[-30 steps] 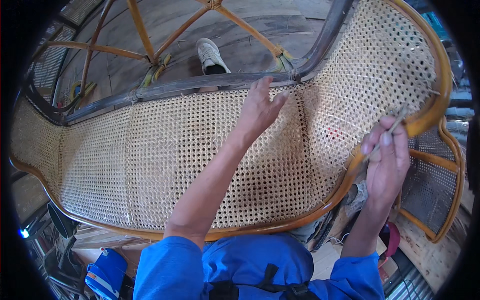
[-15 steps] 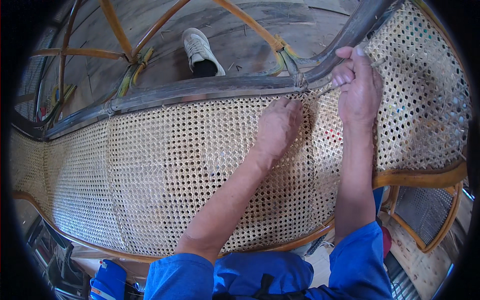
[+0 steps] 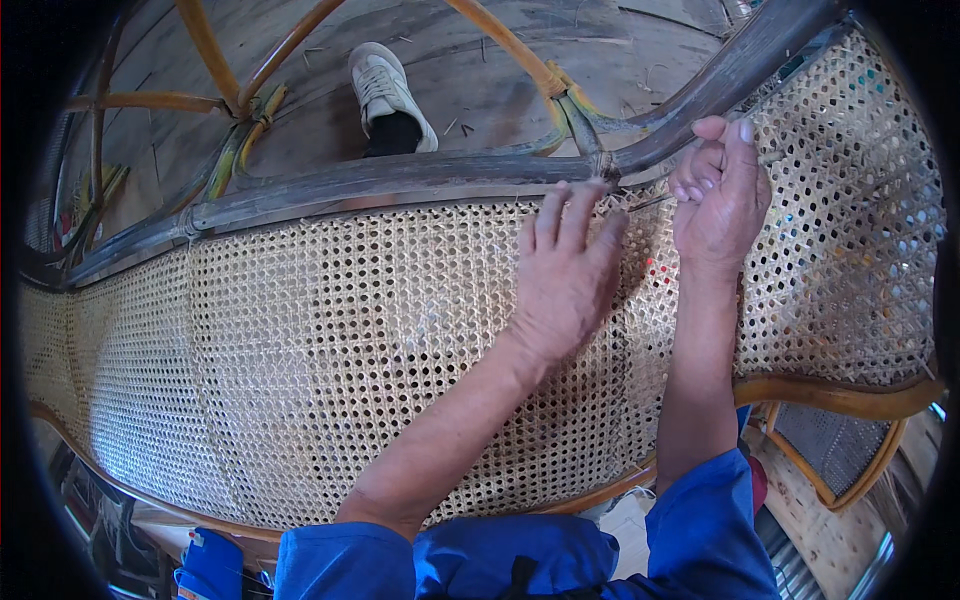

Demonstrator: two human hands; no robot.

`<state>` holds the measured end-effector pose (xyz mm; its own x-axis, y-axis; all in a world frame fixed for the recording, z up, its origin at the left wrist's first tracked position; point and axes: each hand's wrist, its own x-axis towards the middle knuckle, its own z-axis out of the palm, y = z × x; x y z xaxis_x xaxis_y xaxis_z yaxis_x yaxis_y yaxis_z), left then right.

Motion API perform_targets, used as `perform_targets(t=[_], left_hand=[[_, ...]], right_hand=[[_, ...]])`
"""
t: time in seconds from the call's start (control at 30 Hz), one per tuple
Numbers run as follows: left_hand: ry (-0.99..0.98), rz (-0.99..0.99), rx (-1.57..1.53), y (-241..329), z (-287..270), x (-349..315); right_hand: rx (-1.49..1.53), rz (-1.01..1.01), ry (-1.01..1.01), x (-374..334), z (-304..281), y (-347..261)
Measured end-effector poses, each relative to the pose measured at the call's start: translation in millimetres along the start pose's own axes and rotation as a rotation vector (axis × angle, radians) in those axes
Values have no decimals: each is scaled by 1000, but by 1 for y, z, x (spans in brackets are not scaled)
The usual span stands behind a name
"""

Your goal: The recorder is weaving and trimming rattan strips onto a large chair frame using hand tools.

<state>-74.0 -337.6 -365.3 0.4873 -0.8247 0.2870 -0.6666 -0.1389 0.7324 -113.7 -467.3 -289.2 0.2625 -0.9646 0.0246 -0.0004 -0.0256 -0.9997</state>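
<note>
A wide panel of woven cane webbing (image 3: 290,350) stretches across in front of me, along a dark rattan rail (image 3: 400,182). My left hand (image 3: 570,265) lies over the webbing near that rail, fingers stretched and slightly apart, with nothing visible in them. My right hand (image 3: 722,205) is closed around a thin awl-like tool (image 3: 652,202). Its slim dark shaft points left toward the panel's upper edge, close to the left fingertips, and its pale butt end sticks out on the right. The tip's exact contact with the cane cannot be made out.
A wrapped joint (image 3: 603,165) ties the rail to curved struts. Orange-brown rattan poles (image 3: 510,45) stand beyond it, near a white shoe (image 3: 385,90) on the wooden floor. A curved rattan edge (image 3: 850,395) borders the panel at right; a smaller caned piece (image 3: 835,450) lies below it.
My left hand has uncurled from the panel's edge, its fingers now spread. My right hand, still holding the tool, sits slightly lower in view. The whole view has shifted a little.
</note>
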Motion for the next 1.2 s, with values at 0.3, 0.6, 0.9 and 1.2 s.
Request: perform_targets(t=[0.3, 0.6, 0.9, 1.2], left_hand=[[-120, -284, -51, -21, 11, 11], [-242, -190, -49, -24, 6, 5], [-241, -95, 60, -47, 5, 34], [53, -282, -428, -22, 17, 51]], right_hand=[[-102, 109, -73, 3, -9, 2], [-804, 323, -231, 3, 26, -39], [-1306, 440, -411, -4, -1, 25], [-1455, 431, -385, 15, -6, 31]])
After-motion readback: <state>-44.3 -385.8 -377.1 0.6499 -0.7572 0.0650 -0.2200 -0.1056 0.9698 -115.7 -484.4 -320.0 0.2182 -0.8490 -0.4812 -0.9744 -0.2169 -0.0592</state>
